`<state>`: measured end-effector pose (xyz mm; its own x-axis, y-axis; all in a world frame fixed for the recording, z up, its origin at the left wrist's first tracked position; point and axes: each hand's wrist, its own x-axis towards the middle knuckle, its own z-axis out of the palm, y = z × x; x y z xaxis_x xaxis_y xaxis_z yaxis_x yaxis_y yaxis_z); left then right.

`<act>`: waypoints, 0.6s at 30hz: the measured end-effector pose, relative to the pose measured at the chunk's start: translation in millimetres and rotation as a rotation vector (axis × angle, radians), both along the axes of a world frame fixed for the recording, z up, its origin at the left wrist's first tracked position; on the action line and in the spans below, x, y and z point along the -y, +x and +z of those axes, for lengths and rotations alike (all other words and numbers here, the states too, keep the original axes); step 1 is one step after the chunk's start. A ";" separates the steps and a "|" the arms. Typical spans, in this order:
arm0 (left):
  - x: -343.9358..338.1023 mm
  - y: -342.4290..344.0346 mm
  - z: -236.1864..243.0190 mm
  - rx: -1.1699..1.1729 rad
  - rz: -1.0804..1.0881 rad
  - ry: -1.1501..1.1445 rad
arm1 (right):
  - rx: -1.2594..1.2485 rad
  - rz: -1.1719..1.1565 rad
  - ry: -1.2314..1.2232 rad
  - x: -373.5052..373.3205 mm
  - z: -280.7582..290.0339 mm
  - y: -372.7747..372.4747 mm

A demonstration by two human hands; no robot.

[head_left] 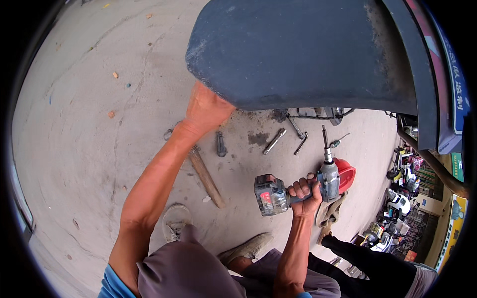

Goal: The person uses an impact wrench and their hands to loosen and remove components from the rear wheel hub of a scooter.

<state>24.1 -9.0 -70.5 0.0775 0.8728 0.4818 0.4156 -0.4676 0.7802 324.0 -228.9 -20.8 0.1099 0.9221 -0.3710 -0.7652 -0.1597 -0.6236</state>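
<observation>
Nearest, above the grey-trousered knees (171,263), the right hand (305,195) has its fingers wrapped closed around the grip of a cordless driver (328,181), whose battery (270,194) lies to the left of the fist and whose bit (325,136) points up and away, clear of the ground. The battery bears a red label with pale marks too small to make out. The left arm reaches up to a broad dark panel (298,54); the left hand (211,107) passes beneath its lower edge, hiding the fingers, so how far they are open, or whether they hold anything, cannot be told. Below, on the concrete ground (89,164), a hammer (206,178) with a wooden handle lies partly behind the left forearm, near a small dark tool (221,144) and a silver tube-like tool (274,141). A red dish-like object (346,175) shows behind the driver, with a crumpled cloth (330,211) beside it. To the right is a person in black trousers (370,260). Farther off stand parked scooters (397,201); a blue panel (458,94) carries white characters, and a yellow sign (452,233) has lettering distorted near the rim.
</observation>
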 end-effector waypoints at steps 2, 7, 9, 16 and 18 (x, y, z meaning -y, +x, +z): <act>8.9 2.5 -4.5 0.140 -0.031 -0.138 | -0.011 -0.012 -0.043 21.0 -31.7 -4.8; 15.1 6.1 5.8 0.403 -0.030 -0.397 | -0.040 -0.092 -0.302 45.3 -82.1 -19.9; 16.6 7.4 15.4 0.439 0.002 -0.379 | -0.096 -0.108 -0.349 53.1 -95.4 -20.4; 18.8 1.7 12.6 0.338 0.024 -0.393 | 0.051 -0.195 -0.552 53.6 -96.3 -30.8; 18.2 3.1 11.4 0.329 0.029 -0.417 | 0.111 -0.204 -0.606 56.8 -90.1 -26.5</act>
